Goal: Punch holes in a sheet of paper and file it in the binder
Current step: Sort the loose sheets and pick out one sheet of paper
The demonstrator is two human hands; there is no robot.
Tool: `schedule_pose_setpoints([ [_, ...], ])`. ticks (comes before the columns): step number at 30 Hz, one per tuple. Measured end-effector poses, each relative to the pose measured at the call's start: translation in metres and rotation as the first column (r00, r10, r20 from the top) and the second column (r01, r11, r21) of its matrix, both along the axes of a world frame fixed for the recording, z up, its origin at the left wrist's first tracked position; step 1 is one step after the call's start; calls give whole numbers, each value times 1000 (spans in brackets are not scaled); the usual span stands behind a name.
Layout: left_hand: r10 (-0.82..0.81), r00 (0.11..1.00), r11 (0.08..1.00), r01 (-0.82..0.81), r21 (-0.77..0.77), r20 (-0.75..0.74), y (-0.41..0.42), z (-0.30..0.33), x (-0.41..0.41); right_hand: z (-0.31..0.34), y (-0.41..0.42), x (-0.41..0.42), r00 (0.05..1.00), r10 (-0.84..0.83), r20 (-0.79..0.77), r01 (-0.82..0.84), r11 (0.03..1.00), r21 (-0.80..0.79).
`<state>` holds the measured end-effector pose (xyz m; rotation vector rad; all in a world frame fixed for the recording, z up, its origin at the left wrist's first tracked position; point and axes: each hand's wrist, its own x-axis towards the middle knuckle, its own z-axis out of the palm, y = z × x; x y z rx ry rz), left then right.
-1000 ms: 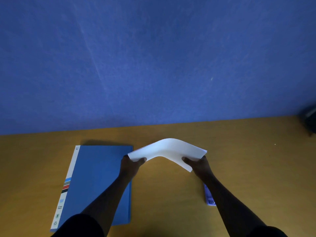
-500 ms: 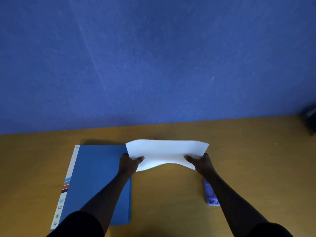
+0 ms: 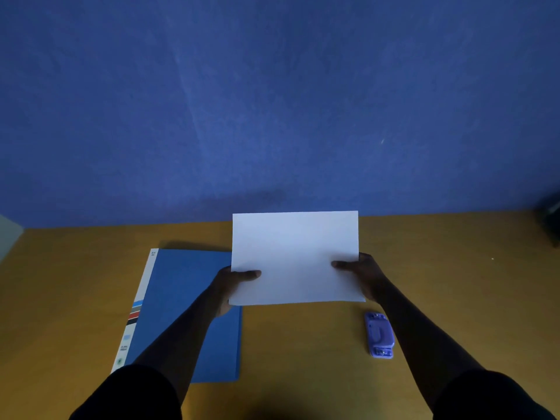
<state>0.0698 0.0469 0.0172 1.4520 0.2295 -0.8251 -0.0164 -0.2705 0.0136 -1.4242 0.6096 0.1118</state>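
Observation:
A white sheet of paper (image 3: pixel 295 256) is held flat and raised above the wooden table, facing me. My left hand (image 3: pixel 233 286) grips its left edge with the thumb on top, and my right hand (image 3: pixel 363 274) grips its right edge the same way. A closed blue binder (image 3: pixel 181 304) with a white spine strip lies on the table to the left, partly under my left forearm. A small purple hole punch (image 3: pixel 379 334) lies on the table below the paper's right corner, beside my right forearm.
The wooden table (image 3: pixel 303 359) meets a blue wall (image 3: pixel 272 101) at the back. A dark object (image 3: pixel 550 219) sits at the far right edge of the table.
The paper was bent into an arch between both hands; it has been straightened and lifted up flat. The hole punch, earlier half hidden by my right arm, now shows fully.

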Motion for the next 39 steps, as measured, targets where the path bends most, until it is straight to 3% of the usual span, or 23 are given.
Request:
schedule_pose_setpoints([
  [11,98,993,994,-94,-58,64,12,7,-32,23,18,-21,998,54,36,-54,999,2],
  [19,115,990,990,-108,-89,83,10,12,-48,16,32,-35,997,-15,79,26,990,-142],
  [26,28,996,999,-26,-22,83,14,10,-52,20,24,-48,997,57,46,-39,947,-320],
  [29,39,996,999,-39,2,83,12,7,-53,22,17,-51,999,53,-1,-49,933,-357],
  [36,75,995,997,-74,-16,67,8,-1,-56,17,-4,-77,976,-175,-126,132,946,-296],
  [39,85,995,996,-83,-41,57,6,-1,-58,8,-16,-94,938,-158,-309,-53,815,-578],
])
